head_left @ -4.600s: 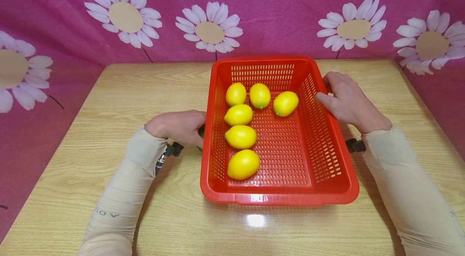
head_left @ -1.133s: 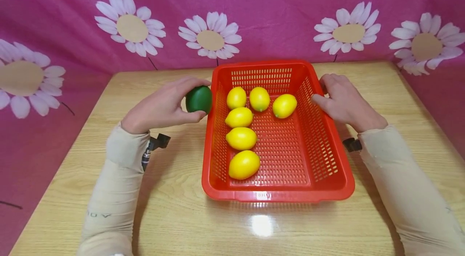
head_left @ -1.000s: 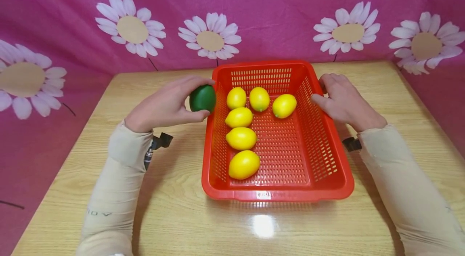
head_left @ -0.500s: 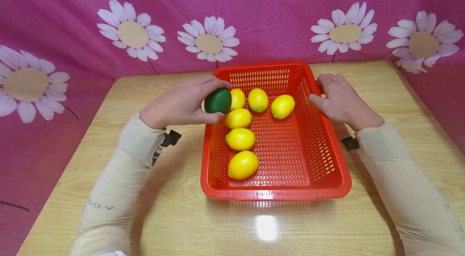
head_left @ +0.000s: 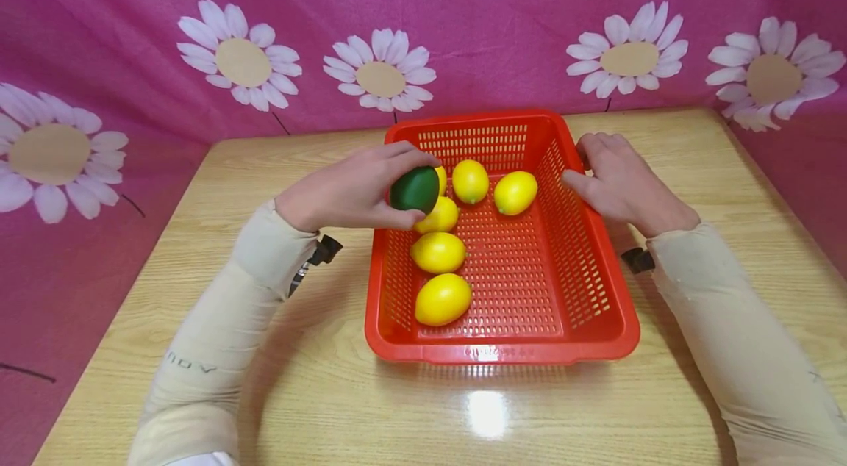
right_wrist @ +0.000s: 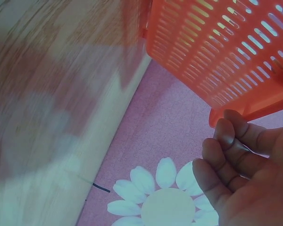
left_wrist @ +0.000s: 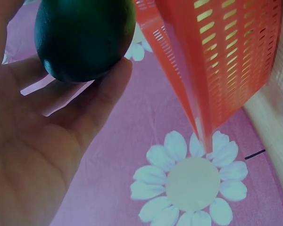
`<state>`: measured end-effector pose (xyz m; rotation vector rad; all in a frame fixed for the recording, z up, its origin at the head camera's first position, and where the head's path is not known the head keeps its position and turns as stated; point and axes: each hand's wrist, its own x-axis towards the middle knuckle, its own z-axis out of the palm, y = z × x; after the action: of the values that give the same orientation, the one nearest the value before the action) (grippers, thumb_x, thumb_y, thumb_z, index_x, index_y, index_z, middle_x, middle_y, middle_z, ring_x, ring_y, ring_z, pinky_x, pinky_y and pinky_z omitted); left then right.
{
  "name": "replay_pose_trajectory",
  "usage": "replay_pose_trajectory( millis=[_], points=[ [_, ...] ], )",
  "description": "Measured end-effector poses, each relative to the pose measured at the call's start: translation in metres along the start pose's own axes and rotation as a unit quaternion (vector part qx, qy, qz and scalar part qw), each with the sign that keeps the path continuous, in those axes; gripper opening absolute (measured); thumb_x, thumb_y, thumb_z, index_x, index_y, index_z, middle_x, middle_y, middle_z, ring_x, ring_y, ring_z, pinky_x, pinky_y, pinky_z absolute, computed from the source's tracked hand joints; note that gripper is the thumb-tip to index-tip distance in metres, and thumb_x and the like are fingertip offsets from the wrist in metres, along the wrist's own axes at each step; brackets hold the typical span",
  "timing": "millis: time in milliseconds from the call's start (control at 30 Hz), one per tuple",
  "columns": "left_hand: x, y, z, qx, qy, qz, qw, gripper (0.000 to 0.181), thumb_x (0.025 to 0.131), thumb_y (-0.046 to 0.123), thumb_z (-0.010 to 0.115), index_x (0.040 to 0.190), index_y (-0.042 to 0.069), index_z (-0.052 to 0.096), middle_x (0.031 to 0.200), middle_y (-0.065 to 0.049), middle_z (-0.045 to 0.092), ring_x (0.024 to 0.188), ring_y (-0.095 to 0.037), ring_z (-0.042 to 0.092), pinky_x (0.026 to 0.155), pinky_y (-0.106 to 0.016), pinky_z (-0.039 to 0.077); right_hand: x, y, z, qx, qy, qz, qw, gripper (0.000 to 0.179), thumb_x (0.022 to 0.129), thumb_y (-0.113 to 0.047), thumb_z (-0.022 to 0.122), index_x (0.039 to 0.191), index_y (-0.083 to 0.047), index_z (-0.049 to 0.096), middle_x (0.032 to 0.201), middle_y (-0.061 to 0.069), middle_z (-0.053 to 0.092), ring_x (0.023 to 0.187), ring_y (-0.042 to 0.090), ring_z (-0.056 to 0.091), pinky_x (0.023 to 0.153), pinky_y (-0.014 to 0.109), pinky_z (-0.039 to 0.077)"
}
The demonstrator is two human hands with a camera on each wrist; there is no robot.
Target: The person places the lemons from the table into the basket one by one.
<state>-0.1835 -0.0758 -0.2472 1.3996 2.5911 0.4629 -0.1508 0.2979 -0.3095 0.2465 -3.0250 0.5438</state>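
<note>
In the head view my left hand point(head_left: 360, 187) grips a dark green egg-shaped fruit point(head_left: 414, 190) between thumb and fingers. It holds the fruit above the left side of a red plastic basket point(head_left: 503, 353), inside the rim. The left wrist view shows the smooth green fruit point(left_wrist: 85, 37) close up, beside the basket's slotted wall point(left_wrist: 236, 61). On the basket floor lie several yellow lemons point(head_left: 443, 300), two of them partly hidden behind the fruit and hand. My right hand point(head_left: 629, 183) holds the basket's right rim, thumb on the inner side and fingers outside.
The basket stands on a light wooden table point(head_left: 317, 392). Behind and beside the table hangs a magenta cloth point(head_left: 503, 25) with big white daisies. Lemons line the basket's left and far sides; its floor point(head_left: 509, 267) shows bare at the middle and right.
The left hand has lifted the green fruit from beside the basket's left wall and carried it rightward over the rim. The right hand stays on the right rim; the lemons lie as before.
</note>
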Motion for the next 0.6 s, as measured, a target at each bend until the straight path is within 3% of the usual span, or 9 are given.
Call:
replay_pose_trajectory(
  millis=[333,600],
  points=[
    [0.015,0.003,0.004,0.003,-0.023,0.012,0.9997,0.065,0.088,0.042,0.077,0.144,0.017,0.055,0.132,-0.003,0.06,0.103,-0.019,0.062,0.084,-0.03,0.061,0.0,0.001,0.0,0.003,-0.006,0.006,1.0,0.04,0.099,-0.034,0.05,0.115,0.003,0.055,0.108,0.021,0.058,0.105,0.035,0.048,0.092,0.053,0.042],
    [0.025,0.007,0.007,0.022,-0.044,0.03,0.9983,0.068,0.089,0.043,0.076,0.146,0.013,0.054,0.138,-0.005,0.06,0.108,-0.02,0.063,0.089,-0.031,0.06,0.0,0.002,0.0,0.01,-0.006,0.008,0.9999,0.039,0.099,-0.033,0.05,0.114,0.003,0.055,0.107,0.021,0.059,0.104,0.035,0.049,0.092,0.053,0.043]
  ],
)
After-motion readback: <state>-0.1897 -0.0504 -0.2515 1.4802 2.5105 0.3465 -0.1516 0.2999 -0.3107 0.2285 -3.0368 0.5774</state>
